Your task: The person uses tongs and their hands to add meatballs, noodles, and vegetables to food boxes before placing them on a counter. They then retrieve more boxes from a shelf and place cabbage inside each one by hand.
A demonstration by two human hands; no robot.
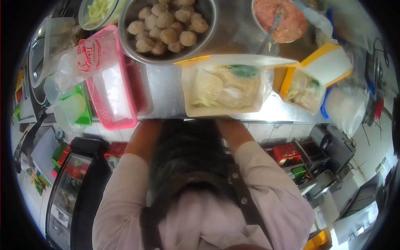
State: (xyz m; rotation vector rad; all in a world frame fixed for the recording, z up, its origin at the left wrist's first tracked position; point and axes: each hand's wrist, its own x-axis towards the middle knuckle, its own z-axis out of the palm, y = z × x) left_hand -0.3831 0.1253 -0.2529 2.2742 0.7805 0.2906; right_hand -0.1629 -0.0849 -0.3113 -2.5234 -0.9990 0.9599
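Note:
Neither of my hands shows; both forearms reach down in front of my apron and end out of sight below the counter edge. Nearest to them on the counter stands an open paper food box (189,93), with noodles, greens and bagged food (208,83) inside. To its right is a smaller open box (316,100) with yellow flaps and similar food. A steel bowl (125,39) full of meatballs (168,36) sits behind the larger box. On the left, a pink basket (130,106) holds white plastic bags with red print (89,56).
A bowl of raw minced meat (281,18) with a spoon handle stands at the back right. Clear bags (346,102) lie far right. At the left are a green basket (87,106), clear cups (68,110) and a tub of pale green slices (96,12).

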